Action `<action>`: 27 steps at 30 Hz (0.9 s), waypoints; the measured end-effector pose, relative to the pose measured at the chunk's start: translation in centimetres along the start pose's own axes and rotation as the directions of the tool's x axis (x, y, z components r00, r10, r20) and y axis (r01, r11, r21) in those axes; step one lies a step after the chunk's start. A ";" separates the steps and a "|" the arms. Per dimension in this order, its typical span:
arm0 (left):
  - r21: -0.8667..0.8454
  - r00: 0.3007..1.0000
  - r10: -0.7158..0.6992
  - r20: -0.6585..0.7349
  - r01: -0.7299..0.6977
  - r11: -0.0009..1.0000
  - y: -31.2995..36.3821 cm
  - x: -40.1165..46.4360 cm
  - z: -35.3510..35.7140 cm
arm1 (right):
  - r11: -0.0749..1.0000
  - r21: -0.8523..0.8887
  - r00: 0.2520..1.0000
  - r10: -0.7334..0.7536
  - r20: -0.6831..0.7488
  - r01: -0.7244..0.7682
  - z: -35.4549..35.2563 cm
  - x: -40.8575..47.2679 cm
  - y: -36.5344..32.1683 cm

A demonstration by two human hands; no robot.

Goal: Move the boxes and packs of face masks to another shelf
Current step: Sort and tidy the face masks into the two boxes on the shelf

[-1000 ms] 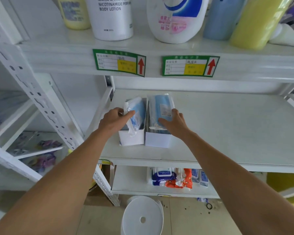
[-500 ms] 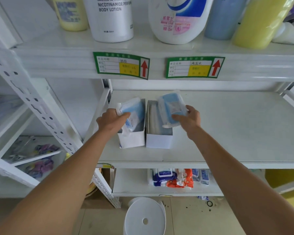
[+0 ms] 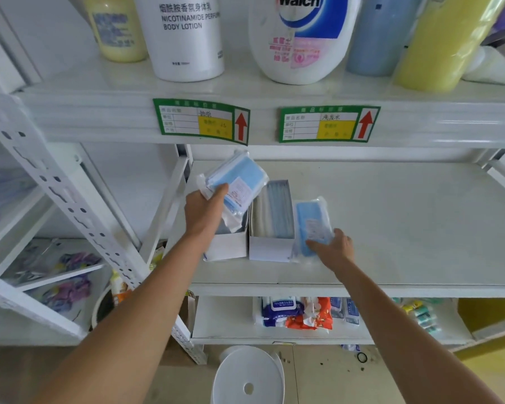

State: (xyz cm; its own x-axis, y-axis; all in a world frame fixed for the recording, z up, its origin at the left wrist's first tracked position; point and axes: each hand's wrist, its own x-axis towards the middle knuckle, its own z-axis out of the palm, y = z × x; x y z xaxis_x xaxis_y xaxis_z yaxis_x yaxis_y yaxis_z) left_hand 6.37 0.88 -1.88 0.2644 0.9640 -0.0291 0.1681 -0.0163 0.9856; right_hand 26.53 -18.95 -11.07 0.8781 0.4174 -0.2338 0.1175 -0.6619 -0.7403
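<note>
Two open white boxes stand side by side on the middle shelf (image 3: 391, 228): the left box (image 3: 226, 246) and the right box (image 3: 270, 247), which shows a stack of masks inside. My left hand (image 3: 203, 212) grips a clear pack of blue masks (image 3: 238, 182), lifted above the left box. My right hand (image 3: 331, 249) holds a second blue pack (image 3: 312, 225) low against the shelf, just right of the right box.
Large bottles of lotion and detergent (image 3: 301, 36) stand on the upper shelf, with green price labels (image 3: 201, 121) on its edge. Wipe packs (image 3: 295, 313) lie on the lower shelf. A white stool (image 3: 248, 377) stands on the floor. A perforated white upright (image 3: 56, 196) slants at left.
My left hand has lifted its pack up out of the left box. My right hand has carried its pack out of the right box and down to the shelf on the right.
</note>
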 end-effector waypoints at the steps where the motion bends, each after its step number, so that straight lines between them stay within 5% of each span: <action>1: -0.015 1.000 -0.019 0.003 0.019 1.000 -0.1 -0.4 0.6 | 1.000 -0.022 0.999 -0.014 -0.052 0.012 -0.2 -0.2 -0.7; 3: -0.058 0.998 -0.064 0.000 0.064 0.996 0.0 -1.1 1.9 | 0.992 0.019 0.980 -0.124 -0.155 0.129 -0.9 -0.7 -2.6; 5: -0.097 0.996 -0.087 -0.001 0.087 0.992 0.4 -1.8 3.4 | 0.964 0.177 0.978 -0.186 -0.092 0.200 -1.6 -1.2 -5.1; 9: -0.117 0.993 -0.084 0.082 0.094 0.989 1.2 -3.4 6.3 | 0.760 0.634 0.915 -0.145 0.376 -0.140 -2.3 -1.8 -9.6; 13: -0.007 0.967 0.008 0.253 -0.007 1.000 0.8 -4.3 7.4 | 0.626 0.747 0.894 -0.171 0.414 -0.226 -3.0 -0.9 -9.5; 16: 0.156 0.891 0.103 0.441 -0.189 0.969 0.2 -3.7 5.8 | 0.615 0.754 0.937 -0.067 0.342 -0.231 -4.0 0.9 -7.3; 21: 0.307 0.859 0.173 0.482 -0.350 0.885 -1.6 -1.1 1.2 | 0.759 0.621 0.979 0.115 0.169 -0.196 -6.1 3.3 -2.3; 27: 0.505 0.855 0.263 0.446 -0.483 0.715 -3.6 -0.1 -1.5 | 0.968 0.246 0.979 0.000 0.206 -0.052 -5.3 3.5 1.1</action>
State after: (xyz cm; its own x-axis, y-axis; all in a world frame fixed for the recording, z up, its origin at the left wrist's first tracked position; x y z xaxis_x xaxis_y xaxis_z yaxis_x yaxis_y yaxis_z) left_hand 4.31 1.29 -5.20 0.6940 0.7019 0.1605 0.4717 -0.6117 0.6351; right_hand 32.16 -21.58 -9.37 0.7640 0.5364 -0.3587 -0.0461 -0.5091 -0.8595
